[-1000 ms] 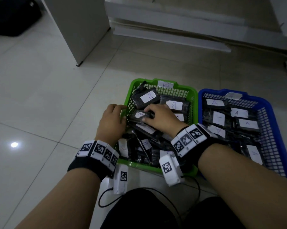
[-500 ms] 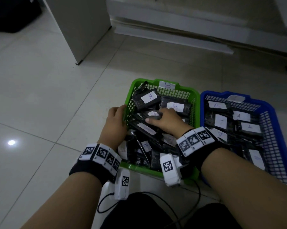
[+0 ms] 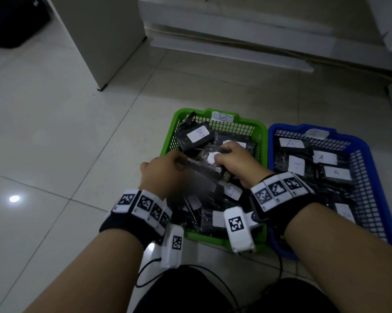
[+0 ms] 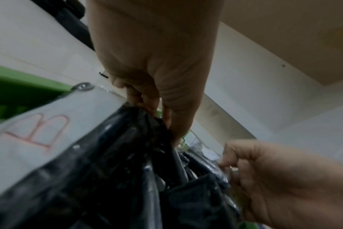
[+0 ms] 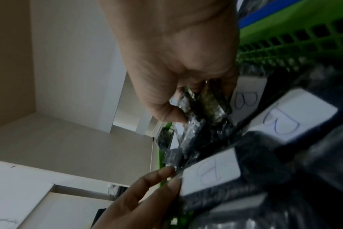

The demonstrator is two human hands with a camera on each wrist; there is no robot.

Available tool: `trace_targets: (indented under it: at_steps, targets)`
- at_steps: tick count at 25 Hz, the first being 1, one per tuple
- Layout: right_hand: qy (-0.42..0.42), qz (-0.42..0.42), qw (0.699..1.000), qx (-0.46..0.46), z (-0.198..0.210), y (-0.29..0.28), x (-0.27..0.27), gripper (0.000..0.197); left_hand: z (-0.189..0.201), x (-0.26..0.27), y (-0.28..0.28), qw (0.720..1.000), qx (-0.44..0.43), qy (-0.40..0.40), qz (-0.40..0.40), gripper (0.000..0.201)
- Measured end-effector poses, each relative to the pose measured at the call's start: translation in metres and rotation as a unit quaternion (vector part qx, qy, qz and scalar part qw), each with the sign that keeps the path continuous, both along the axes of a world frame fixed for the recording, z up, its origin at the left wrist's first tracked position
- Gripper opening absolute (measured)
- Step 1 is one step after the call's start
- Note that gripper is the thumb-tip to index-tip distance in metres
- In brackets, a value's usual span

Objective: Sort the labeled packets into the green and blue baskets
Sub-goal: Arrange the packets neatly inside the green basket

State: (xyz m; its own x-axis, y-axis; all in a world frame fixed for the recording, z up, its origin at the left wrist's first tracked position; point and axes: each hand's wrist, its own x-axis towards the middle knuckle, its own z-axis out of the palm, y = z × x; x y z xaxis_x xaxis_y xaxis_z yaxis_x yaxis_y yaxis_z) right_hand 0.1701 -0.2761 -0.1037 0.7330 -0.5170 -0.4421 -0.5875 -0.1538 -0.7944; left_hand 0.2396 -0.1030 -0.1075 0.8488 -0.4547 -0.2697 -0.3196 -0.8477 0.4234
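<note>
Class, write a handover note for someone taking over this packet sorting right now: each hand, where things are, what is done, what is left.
Left hand: over the green basket, pinching the edge of a B packet.
Right hand: in the same basket, gripping another packet; its label is unreadable.
Green basket, tagged B: every readable label is B.
Blue basket, right of it: readable labels are A; its own tag is blurred.
Done: most packets are in the baskets.
Left: read the right hand's label and place both held packets.
</note>
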Motion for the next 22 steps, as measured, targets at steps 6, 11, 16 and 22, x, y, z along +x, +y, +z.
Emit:
trace_targets:
  at_steps: [6, 11, 16, 22]
  targets:
    - [-0.016, 0.024, 0.986, -0.167, 0.005, -0.06, 0.008, 0.047, 0.007, 0.008, -0.005, 0.968, -0.221, 0.045, 0.106, 0.019]
    - [-0.006, 0.076, 0.926, -0.371, -0.004, -0.064, 0.018, 0.047, -0.005, 0.019, -0.015, 0.986, -0.136, -0.054, 0.085, 0.025]
    - [-0.111, 0.013, 0.97, -0.214, 0.01, -0.05, -0.001, 0.036, -0.015, 0.019, -0.021, 0.994, -0.072, -0.031, -0.072, 0.055]
    - [0.094, 0.179, 0.945, -0.258, -0.005, -0.044, -0.022, 0.042, -0.009, 0.018, -0.028, 0.977, 0.11, -0.079, -0.166, 0.044]
